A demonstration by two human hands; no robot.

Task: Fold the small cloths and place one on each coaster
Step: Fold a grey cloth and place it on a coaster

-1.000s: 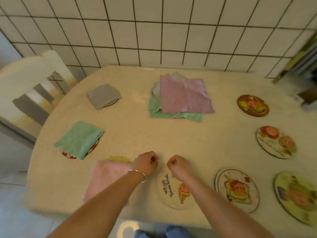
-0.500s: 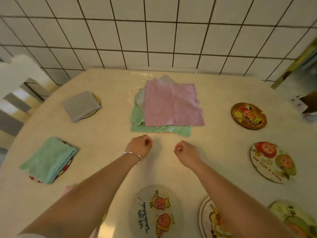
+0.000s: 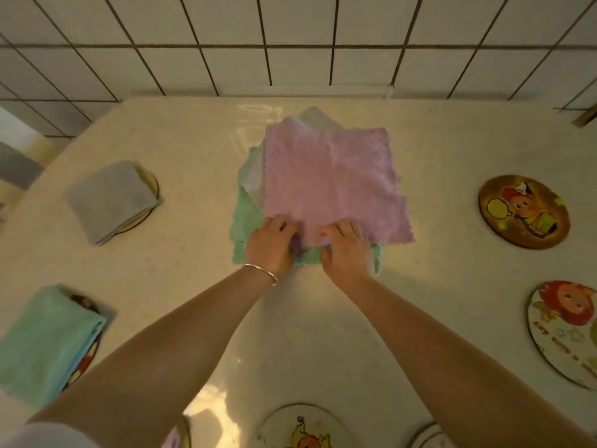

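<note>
A pile of unfolded cloths lies mid-table, with a pink cloth [image 3: 332, 185] on top, a grey one under it and a green cloth [image 3: 244, 221] at the bottom. My left hand [image 3: 270, 245] and my right hand [image 3: 347, 250] rest side by side on the pile's near edge, fingers pinching the pink cloth's front hem. A folded grey cloth [image 3: 108, 200] sits on a coaster [image 3: 151, 189] at the left. A folded green cloth [image 3: 45, 341] covers another coaster [image 3: 85, 360] at the near left.
Bare picture coasters lie at the right [image 3: 523, 211], far right [image 3: 568, 334] and near edge [image 3: 300, 428]. A tiled wall [image 3: 290, 43] stands behind the table. A chair is partly visible at the far left edge.
Both hands have moved forward from the near table edge to the cloth pile and closed on the pink cloth's front hem. The view has shifted forward with them.
</note>
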